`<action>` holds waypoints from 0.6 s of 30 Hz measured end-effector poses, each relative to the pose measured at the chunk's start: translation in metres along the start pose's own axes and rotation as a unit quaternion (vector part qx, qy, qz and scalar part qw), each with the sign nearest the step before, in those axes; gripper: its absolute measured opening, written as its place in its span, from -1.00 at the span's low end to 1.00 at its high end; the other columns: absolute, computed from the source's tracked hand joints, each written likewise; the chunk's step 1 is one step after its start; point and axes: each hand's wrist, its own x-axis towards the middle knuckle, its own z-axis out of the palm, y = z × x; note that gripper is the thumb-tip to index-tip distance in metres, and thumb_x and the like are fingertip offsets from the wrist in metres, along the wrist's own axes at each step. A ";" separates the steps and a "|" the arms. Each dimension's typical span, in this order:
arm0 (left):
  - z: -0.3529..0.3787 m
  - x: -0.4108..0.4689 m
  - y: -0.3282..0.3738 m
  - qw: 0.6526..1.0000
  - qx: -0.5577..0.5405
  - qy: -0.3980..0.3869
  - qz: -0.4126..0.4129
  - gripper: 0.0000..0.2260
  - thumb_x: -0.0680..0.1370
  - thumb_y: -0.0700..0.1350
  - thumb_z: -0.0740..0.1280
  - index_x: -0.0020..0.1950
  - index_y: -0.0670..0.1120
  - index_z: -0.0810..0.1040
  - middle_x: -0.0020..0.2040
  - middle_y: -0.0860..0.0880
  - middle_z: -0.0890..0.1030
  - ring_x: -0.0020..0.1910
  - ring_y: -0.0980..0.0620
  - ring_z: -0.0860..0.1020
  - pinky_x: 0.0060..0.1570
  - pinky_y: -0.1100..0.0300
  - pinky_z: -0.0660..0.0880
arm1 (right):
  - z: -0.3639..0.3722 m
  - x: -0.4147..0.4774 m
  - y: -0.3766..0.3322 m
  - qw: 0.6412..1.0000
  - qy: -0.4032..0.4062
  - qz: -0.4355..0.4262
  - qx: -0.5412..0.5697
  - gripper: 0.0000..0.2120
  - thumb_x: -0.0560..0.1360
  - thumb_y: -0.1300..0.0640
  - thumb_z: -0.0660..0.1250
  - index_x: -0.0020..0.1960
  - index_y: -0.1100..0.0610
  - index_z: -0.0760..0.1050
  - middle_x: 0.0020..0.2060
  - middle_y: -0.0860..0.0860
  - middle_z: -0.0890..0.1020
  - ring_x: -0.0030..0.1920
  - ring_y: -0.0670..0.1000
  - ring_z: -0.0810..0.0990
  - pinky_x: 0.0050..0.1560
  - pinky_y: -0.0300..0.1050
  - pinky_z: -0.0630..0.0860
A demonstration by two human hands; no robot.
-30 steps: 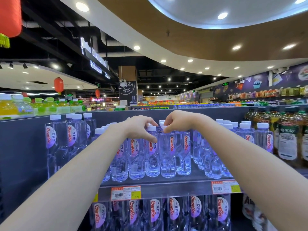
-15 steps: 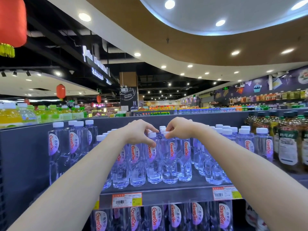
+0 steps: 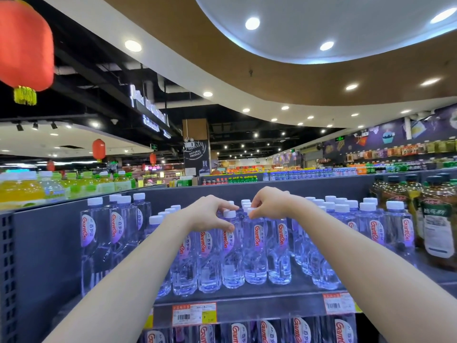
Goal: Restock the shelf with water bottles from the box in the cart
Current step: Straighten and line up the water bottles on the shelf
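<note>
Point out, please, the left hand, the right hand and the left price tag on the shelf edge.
left hand (image 3: 206,215): head view, back of the hand.
right hand (image 3: 270,203): head view, back of the hand.
left price tag (image 3: 194,314): head view, middle of the tag.

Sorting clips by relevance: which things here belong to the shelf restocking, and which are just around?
Job: left hand pinching the white-capped bottle; right hand pinching the neighbouring bottle at its cap; water shelf.
Just around: dark-capped bottles; yellow drinks; red lantern; price tag.
</note>
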 end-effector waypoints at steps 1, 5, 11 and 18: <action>0.001 0.000 -0.001 1.000 -0.002 0.001 0.000 -0.43 0.47 0.13 0.57 0.46 0.26 0.53 0.17 0.12 0.54 -0.11 0.24 0.45 0.07 0.17 0.39 | -0.002 0.000 -0.003 1.000 -0.003 0.000 -0.012 -0.63 0.53 -0.13 0.42 -0.21 0.18 0.58 -0.36 -0.02 0.48 -0.21 0.06 0.51 0.24 0.17 0.24; 0.002 0.000 -0.005 1.000 -0.004 0.005 -0.003 -0.43 0.45 0.16 0.57 0.45 0.27 0.53 0.27 0.08 0.58 0.08 0.13 0.52 0.15 0.13 0.44 | -0.008 0.001 -0.010 0.998 -0.025 -0.006 -0.057 -0.65 0.52 -0.14 0.40 -0.29 0.08 0.47 -0.40 -0.03 0.44 -0.24 0.05 0.47 0.28 0.17 0.31; 0.004 0.000 -0.009 0.999 0.016 0.038 -0.028 -0.33 0.38 0.25 0.59 0.46 0.23 0.50 0.28 0.12 0.61 0.27 0.04 0.55 0.36 0.02 0.44 | -0.011 -0.004 -0.015 0.997 -0.033 -0.001 -0.073 -0.58 0.56 -0.14 0.37 -0.37 0.03 0.38 -0.47 -0.10 0.39 -0.32 -0.02 0.43 0.37 0.26 0.21; -0.011 -0.007 -0.012 0.994 0.097 0.029 -0.046 -0.36 0.32 0.47 0.47 0.35 0.28 0.53 0.17 0.25 0.64 0.26 0.06 0.52 0.38 -0.02 0.31 | -0.003 -0.001 -0.012 0.997 -0.018 0.006 -0.077 -0.58 0.55 -0.10 0.35 -0.35 0.07 0.30 -0.43 -0.05 0.35 -0.31 0.04 0.44 0.39 0.27 0.15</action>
